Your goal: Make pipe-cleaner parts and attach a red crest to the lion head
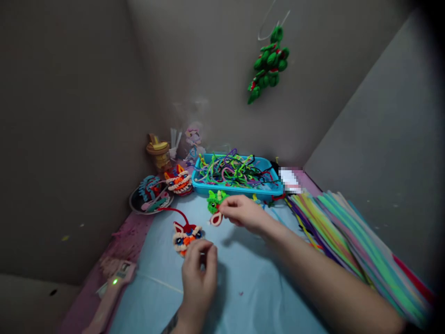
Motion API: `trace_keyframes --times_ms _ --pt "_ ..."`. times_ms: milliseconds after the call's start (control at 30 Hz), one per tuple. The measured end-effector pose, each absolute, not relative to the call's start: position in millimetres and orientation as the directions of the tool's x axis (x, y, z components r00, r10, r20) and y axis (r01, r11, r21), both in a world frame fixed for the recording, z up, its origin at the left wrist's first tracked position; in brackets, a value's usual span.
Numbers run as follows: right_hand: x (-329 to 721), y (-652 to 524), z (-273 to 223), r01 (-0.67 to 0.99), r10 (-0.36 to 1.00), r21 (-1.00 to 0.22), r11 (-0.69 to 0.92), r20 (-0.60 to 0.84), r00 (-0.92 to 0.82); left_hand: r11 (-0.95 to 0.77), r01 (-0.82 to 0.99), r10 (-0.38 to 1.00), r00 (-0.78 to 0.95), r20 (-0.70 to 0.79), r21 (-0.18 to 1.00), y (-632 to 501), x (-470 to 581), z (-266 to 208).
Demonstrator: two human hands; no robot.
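Observation:
My right hand reaches in from the right, with thumb and fingertips pinched on a small red loop edged in white. Just behind that loop sits a green fuzzy dragon figure. Nearer to me, my left hand is curled, its thumb and forefinger tips close together; anything between them is hidden. Against its knuckles, on the blue cloth, is a lion-dance head of pipe cleaners, in red, cream, blue and orange. The left hand covers its lower edge. One red-and-white ear and a long red stem show on it.
A blue tray of tangled pipe cleaners stands behind. At left are a metal bowl, another lion head and a pink handheld device with a green light. Long pipe cleaners lie right; a green ornament hangs above.

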State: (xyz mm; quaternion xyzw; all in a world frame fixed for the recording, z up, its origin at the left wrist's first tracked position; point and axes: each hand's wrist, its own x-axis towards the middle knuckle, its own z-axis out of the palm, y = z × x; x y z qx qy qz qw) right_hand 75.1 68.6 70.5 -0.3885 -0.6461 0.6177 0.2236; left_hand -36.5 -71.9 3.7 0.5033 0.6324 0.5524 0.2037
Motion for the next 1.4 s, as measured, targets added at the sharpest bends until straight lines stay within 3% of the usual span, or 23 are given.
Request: trace_keyframes --times_ms 67,167,267,467,567,600,667,767,867,1033,1133,1400 --pt "101.6 50.5 60.4 0.235 0.782 -0.961 -0.144 -0.256 -0.568 -0.059 0.290 0.875 -0.446 0.189 0.955 -63.9 -36.3 11.4" --pt "131.9 28.0 42.2 0.269 0.803 -0.945 -0.187 -0.304 -0.512 0.070 0.079 0.983 -0.172 -0.055 0.994 -49.3 -26.3 23.1" --pt "145.7 13.6 28.3 0.224 0.860 -0.953 -0.202 -0.282 -0.425 0.210 -0.011 0.978 0.008 -0.210 0.978 -36.5 -11.7 27.1" --pt "149.5 7.8 17.9 0.088 0.903 -0.951 -0.298 -0.310 -0.298 0.346 -0.148 0.938 0.023 -0.347 0.927 -20.3 2.3 14.7" --pt "166.5 15.1 22.6 0.269 0.955 -0.955 -0.121 -0.186 -0.230 0.359 -0.192 0.926 -0.046 -0.373 0.913 -15.7 1.4 7.9" --pt "175.1 17.8 24.3 0.401 0.980 -0.916 -0.012 -0.090 -0.176 0.361 -0.204 0.921 -0.075 -0.382 0.910 -14.7 0.6 6.4" --pt "192.9 22.1 25.8 0.711 0.989 -0.690 0.133 0.047 -0.140 0.367 -0.228 0.909 -0.118 -0.400 0.902 -13.3 -0.9 4.7" --pt "211.2 24.4 21.9 0.944 0.986 -0.301 0.138 -0.046 -0.159 0.367 -0.261 0.900 -0.143 -0.412 0.893 -12.3 -3.1 3.9" --pt "215.2 23.9 17.8 0.976 0.972 -0.147 0.163 -0.148 -0.184 0.378 -0.299 0.888 -0.149 -0.435 0.876 -11.9 -5.8 2.4" --pt "217.2 20.6 19.9 0.967 0.959 -0.226 0.119 -0.227 -0.171 0.373 -0.327 0.888 -0.145 -0.436 0.868 -12.1 -10.3 -2.4" --pt "223.0 17.7 17.3 0.974 0.965 -0.199 0.111 -0.212 -0.154 0.370 -0.342 0.885 -0.152 -0.440 0.864 -12.7 -10.6 -3.0" --pt "221.5 19.2 8.5 0.949 0.948 -0.199 0.246 -0.153 -0.278 0.351 -0.388 0.887 -0.154 -0.436 0.852 -17.7 -7.9 2.8"
